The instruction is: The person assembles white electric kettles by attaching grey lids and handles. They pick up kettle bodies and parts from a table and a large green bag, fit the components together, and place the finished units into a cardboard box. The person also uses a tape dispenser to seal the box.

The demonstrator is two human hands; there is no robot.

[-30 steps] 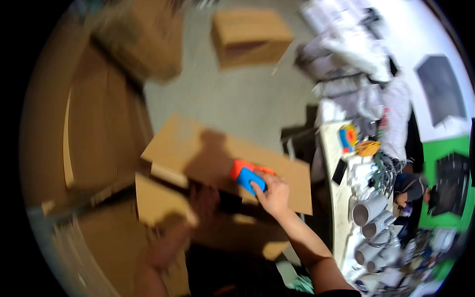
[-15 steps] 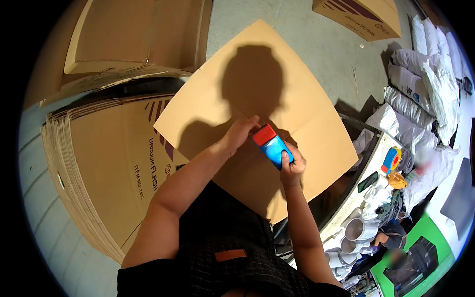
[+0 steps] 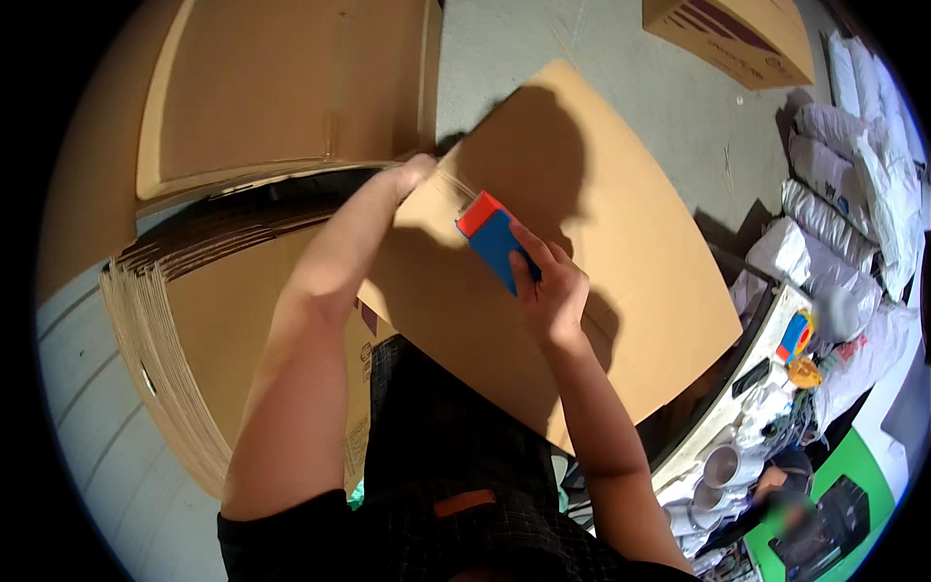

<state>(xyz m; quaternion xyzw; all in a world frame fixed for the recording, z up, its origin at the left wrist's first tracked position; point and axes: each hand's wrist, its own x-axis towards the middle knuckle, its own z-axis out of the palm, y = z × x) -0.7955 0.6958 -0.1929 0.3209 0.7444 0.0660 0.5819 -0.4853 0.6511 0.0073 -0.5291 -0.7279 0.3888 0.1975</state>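
My right hand (image 3: 555, 291) is wrapped round a blue and red tape dispenser (image 3: 493, 242), held tilted over a large brown cardboard box panel (image 3: 640, 291). Thin shiny lines, apparently clear tape (image 3: 454, 184), run from its red end toward the panel's upper-left edge. At that edge is my left hand (image 3: 415, 173), its fingers mostly hidden past the cardboard. Whether they grip the edge or press on it I cannot make out. Shadows of my head and arms fall across the panel.
A stack of folded cartons (image 3: 262, 330) stands at left, below a big carton (image 3: 252, 97). Another carton (image 3: 732, 44) sits on the floor at far right. White wrapped bundles (image 3: 844, 184) and a bench (image 3: 679, 451) with metal cups (image 3: 722, 468) line the right; a person's arm (image 3: 771, 482) shows there.
My left hand has moved from the dispenser's red end up and left to the panel's edge. The right hand has shifted the dispenser left and upward. The whole view has shifted a little.
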